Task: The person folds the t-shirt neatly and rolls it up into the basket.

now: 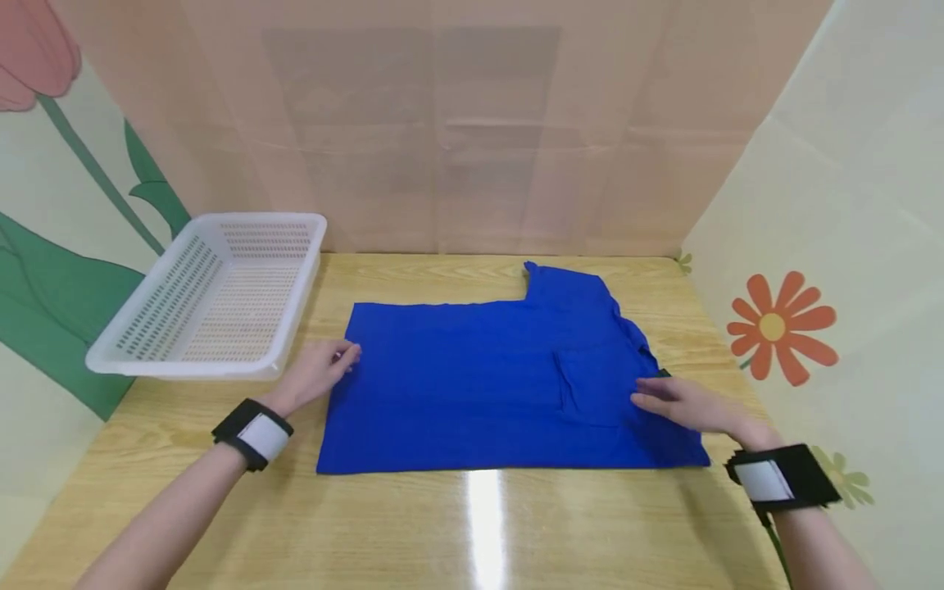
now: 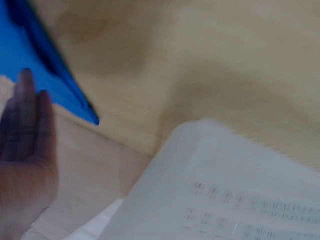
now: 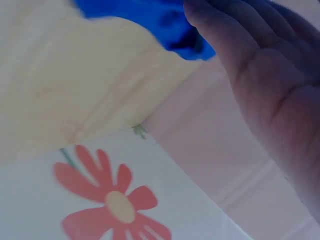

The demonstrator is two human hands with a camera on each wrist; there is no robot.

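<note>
Left grip [image 1: 315,374] and right grip [image 1: 684,402] loosely open, nothing clasped, bracketing the blue garment [image 1: 457,377], presumably to steady its ends.

The garment [image 1: 457,385] looks like matt cloth to me, the tabletop [image 1: 383,524] glossy wood, the basket [image 1: 184,369] smooth, perforated plastic.

A wood-grained table [image 1: 398,533] carries a bright streak of reflected light [image 1: 485,524]. Behind it rises a creased, peach-coloured wall covering [image 1: 627,172]; pale side walls [image 1: 870,197] bear a pink tulip [image 1: 33,49] and an orange-red flower [image 1: 782,328].
</note>
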